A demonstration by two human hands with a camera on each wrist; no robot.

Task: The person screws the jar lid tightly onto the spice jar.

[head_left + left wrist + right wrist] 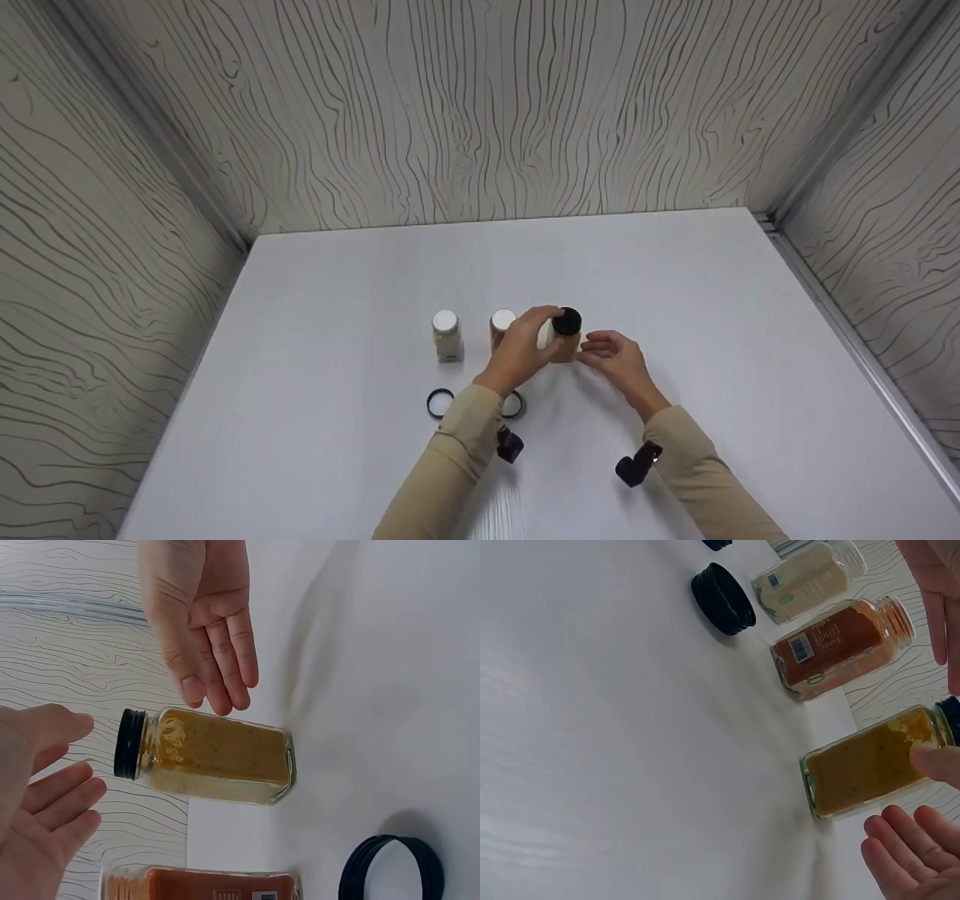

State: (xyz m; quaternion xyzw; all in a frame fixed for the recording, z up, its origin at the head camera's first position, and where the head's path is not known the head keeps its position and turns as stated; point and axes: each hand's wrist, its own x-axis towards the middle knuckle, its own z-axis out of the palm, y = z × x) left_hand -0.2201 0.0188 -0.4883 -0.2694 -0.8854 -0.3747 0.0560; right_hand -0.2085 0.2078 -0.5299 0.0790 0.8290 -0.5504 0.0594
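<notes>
A square glass jar of yellow-brown spice stands upright on the table with its black lid on. My left hand is beside the lid, thumb and fingers spread around it; the left wrist view shows a gap between this hand and the lid. On the jar's other side is my right hand, fingers loosely extended and close to the glass. In the right wrist view its thumb overlaps the jar; whether it touches cannot be told.
To the left stand a jar of orange-red spice and a jar of pale spice, both without lids and white on top. Two black lids, one left and one right, lie in front of them on the white table. Patterned panels surround the table.
</notes>
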